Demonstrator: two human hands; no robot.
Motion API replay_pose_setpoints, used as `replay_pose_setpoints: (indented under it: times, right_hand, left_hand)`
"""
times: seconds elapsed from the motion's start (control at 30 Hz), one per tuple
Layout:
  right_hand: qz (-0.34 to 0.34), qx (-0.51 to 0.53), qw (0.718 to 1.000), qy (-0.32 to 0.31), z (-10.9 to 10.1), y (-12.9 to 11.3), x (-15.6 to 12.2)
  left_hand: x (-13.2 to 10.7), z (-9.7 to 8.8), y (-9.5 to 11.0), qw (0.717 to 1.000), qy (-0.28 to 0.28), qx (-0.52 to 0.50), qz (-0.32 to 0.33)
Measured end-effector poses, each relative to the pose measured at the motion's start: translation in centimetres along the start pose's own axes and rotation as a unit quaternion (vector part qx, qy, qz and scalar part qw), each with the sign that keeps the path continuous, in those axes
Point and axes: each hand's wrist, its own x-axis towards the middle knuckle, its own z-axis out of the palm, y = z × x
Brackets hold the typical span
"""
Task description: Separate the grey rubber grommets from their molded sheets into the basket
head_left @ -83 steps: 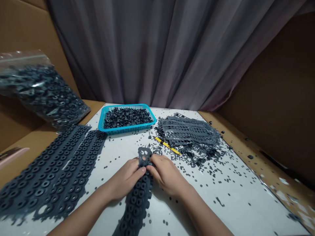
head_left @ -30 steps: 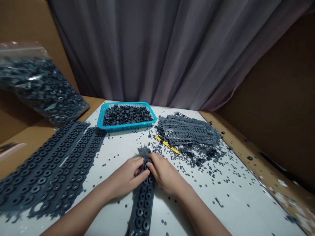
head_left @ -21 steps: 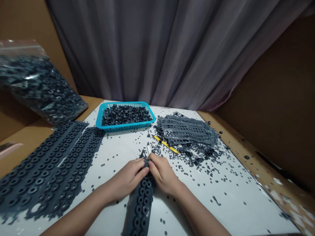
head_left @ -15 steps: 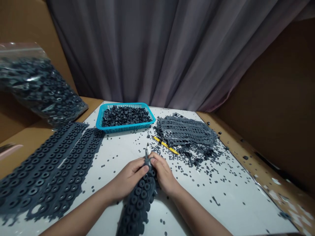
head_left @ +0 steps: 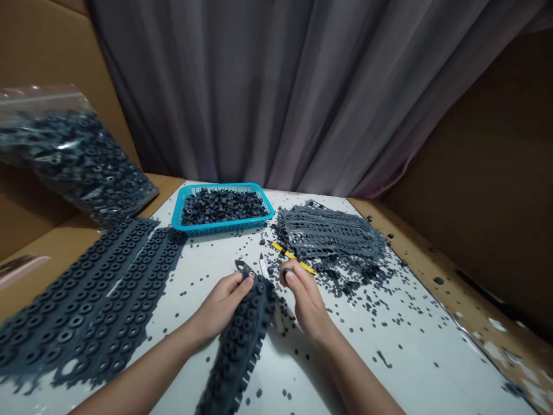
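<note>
Right hand (head_left: 305,298) has left the rubber strip (head_left: 237,346), lower end cut off

I seem to be sitting in a makeshift piecework corner, maybe in a home or a small back-room workshop, though the dim light makes it hard to be sure. Cardboard sheets (head_left: 475,173) stand up on both sides of me, and a grey curtain (head_left: 276,86) hangs straight ahead. My bench is a white-topped table (head_left: 415,357) with a peeling tan edge. A zip-top plastic bag (head_left: 73,155) of rubber rings, a blue plastic basket (head_left: 223,230) and punched rubber strips (head_left: 86,311) make it look like small-batch handwork.
</note>
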Motion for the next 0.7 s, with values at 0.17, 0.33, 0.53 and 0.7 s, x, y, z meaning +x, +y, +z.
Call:
replay_pose_setpoints:
  times: [0.17, 0.33, 0.53, 0.7]
  right_hand:
    - [-0.025, -0.230, 0.965, -0.124, -0.05, -0.94, -0.37]
    - [-0.001, -0.300, 0.941, -0.154, 0.34, -0.51, -0.18]
    - [0.000, -0.290, 0.942, -0.170, 0.57, -0.47, -0.24]
    - [0.036, -0.193, 0.964, -0.179, 0.70, -0.46, -0.05]
  left_hand:
    - [-0.01, 0.11, 0.46, 0.999, -0.029, -0.012, 0.015]
    - [-0.07, 0.14, 0.11, 0.999, -0.036, -0.001, 0.026]
    - [-0.25, 0.10, 0.46, 0.997, -0.049, 0.033, 0.048]
    - [-0.54, 0.06, 0.52, 0.991, -0.066, 0.095, 0.070]
